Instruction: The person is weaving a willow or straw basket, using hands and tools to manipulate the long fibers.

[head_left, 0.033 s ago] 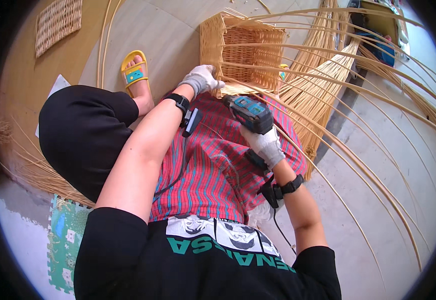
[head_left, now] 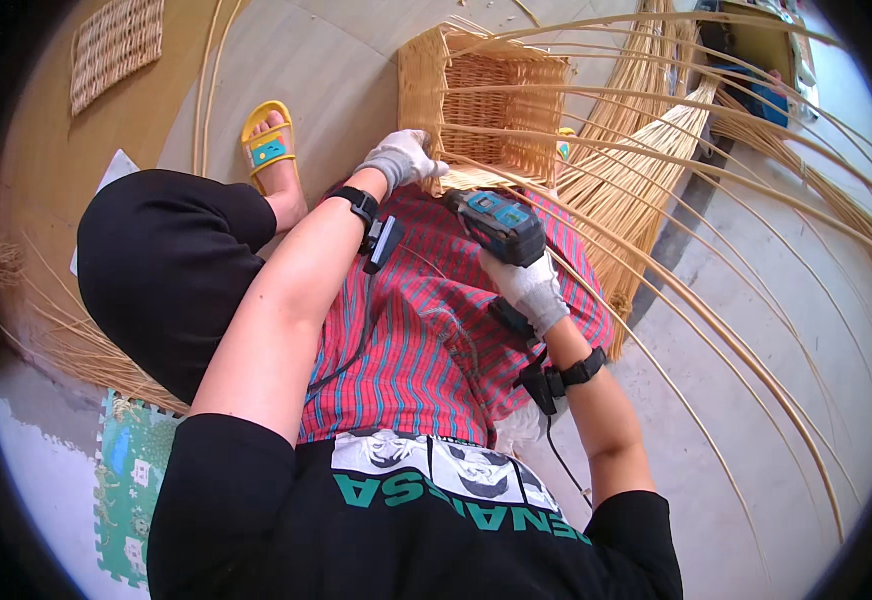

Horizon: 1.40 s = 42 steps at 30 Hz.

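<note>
A woven wicker basket (head_left: 506,115) lies in front of my lap, its hollow inside facing me. My left hand (head_left: 401,158), in a pale work glove, is at the basket's near left corner with fingers closed on its edge. My gloved right hand (head_left: 526,285) grips a blue and black cordless drill (head_left: 499,225). The drill's nose points at the basket's near edge; whether it touches cannot be made out. Long loose canes (head_left: 696,300) fan from the basket toward the right. A red checked cloth (head_left: 406,330) covers my lap.
Behind the basket on the right lie bundles of thin canes (head_left: 646,165). A flat woven panel (head_left: 118,50) rests on a brown board at the far left. More canes (head_left: 96,350) and a green foam mat (head_left: 136,480) lie at the left. Straps and cables run along my forearms.
</note>
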### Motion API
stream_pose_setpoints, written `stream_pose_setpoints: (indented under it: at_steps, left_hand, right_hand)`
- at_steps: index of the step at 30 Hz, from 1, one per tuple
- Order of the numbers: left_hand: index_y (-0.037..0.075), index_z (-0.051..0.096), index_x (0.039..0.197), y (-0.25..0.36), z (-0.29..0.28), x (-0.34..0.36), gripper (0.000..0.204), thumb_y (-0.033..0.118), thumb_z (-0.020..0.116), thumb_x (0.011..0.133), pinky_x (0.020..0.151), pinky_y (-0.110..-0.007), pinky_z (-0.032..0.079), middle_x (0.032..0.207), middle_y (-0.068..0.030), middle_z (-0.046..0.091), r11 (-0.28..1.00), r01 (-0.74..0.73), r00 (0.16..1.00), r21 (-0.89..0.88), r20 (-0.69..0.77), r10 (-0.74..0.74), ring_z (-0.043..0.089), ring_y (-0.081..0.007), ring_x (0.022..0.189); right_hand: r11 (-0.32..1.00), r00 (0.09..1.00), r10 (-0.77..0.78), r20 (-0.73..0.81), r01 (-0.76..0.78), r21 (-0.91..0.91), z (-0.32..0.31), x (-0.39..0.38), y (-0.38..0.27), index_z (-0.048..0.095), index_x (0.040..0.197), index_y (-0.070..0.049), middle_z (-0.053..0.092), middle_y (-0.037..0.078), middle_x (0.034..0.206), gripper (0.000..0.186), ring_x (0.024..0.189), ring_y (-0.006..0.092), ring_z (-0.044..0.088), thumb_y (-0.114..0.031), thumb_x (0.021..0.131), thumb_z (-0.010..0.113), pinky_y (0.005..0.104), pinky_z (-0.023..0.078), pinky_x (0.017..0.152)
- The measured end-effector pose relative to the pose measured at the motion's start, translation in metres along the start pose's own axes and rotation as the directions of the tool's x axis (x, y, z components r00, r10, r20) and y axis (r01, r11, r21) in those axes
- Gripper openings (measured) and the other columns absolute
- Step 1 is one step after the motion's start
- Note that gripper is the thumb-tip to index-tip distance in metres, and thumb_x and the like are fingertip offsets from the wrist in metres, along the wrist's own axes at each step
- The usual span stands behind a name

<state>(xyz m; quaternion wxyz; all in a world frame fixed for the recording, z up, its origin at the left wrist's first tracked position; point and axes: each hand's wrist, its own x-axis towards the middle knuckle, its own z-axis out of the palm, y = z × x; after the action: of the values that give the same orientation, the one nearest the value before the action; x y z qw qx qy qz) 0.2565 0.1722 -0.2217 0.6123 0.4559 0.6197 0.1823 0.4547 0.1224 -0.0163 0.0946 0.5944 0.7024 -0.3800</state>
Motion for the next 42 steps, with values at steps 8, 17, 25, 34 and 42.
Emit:
stream_pose_setpoints:
  at_steps: [8,17,25,34,42]
  left_hand:
    - [0.0,0.057,0.137,0.019,0.01,-0.01,0.07,0.042,0.068,0.082,0.106,-0.043,0.047,0.132,-0.0271,0.062,0.986,0.126,0.988,0.113,-0.106,-0.115,0.06,-0.0385,0.124]
    - [-0.001,0.066,0.119,0.001,0.027,-0.015,0.053,0.043,0.055,0.09,0.091,-0.045,0.056,0.105,-0.0231,0.073,0.978,0.111,0.994,0.174,-0.005,-0.112,0.072,-0.0376,0.098]
    - [0.002,0.064,0.113,-0.019,0.038,-0.017,0.038,0.033,0.063,0.092,0.079,-0.043,0.059,0.094,-0.0214,0.074,0.905,0.179,0.901,-0.387,-0.306,-0.308,0.074,-0.0336,0.079]
    - [0.009,0.077,0.093,0.025,0.061,0.04,0.012,0.017,0.07,0.088,0.086,-0.034,0.054,0.085,-0.0097,0.075,0.732,-0.359,0.928,-0.579,-0.136,0.348,0.071,-0.021,0.084]
    - [0.002,0.07,0.092,-0.027,-0.062,0.073,0.043,0.043,0.061,0.096,0.077,-0.041,0.051,0.088,-0.0151,0.072,0.852,-0.343,0.474,-0.395,-0.856,-0.207,0.066,-0.026,0.079]
  right_hand:
    - [0.995,0.996,0.086,0.035,-0.087,0.039,-0.013,-0.009,-0.017,0.066,0.123,-0.011,0.072,0.014,0.114,0.044,0.109,0.0324,0.068,-0.026,0.082,0.071,0.0398,0.053,0.094]
    - [0.964,0.998,0.057,-0.018,-0.05,0.263,-0.082,-0.092,-0.031,0.066,0.126,-0.004,0.071,0.011,0.121,0.042,0.106,0.0195,0.068,-0.012,0.086,0.076,0.0331,0.053,0.092]
    - [0.937,0.929,-0.35,-0.121,0.346,-0.054,-0.042,-0.085,-0.02,0.071,0.12,-0.009,0.074,0.004,0.099,0.036,0.083,0.015,0.07,-0.01,0.085,0.079,0.0315,0.056,0.077]
    - [0.972,0.985,0.065,-0.162,-0.026,0.234,-0.064,-0.094,-0.017,0.072,0.114,-0.006,0.075,0.007,0.098,0.032,0.085,0.0173,0.073,-0.017,0.086,0.08,0.0335,0.058,0.075]
    - [0.969,0.991,0.043,-0.129,-0.01,0.246,-0.054,-0.083,-0.016,0.07,0.12,-0.006,0.074,0.01,0.105,0.035,0.089,0.0191,0.072,-0.014,0.087,0.077,0.0335,0.056,0.079]
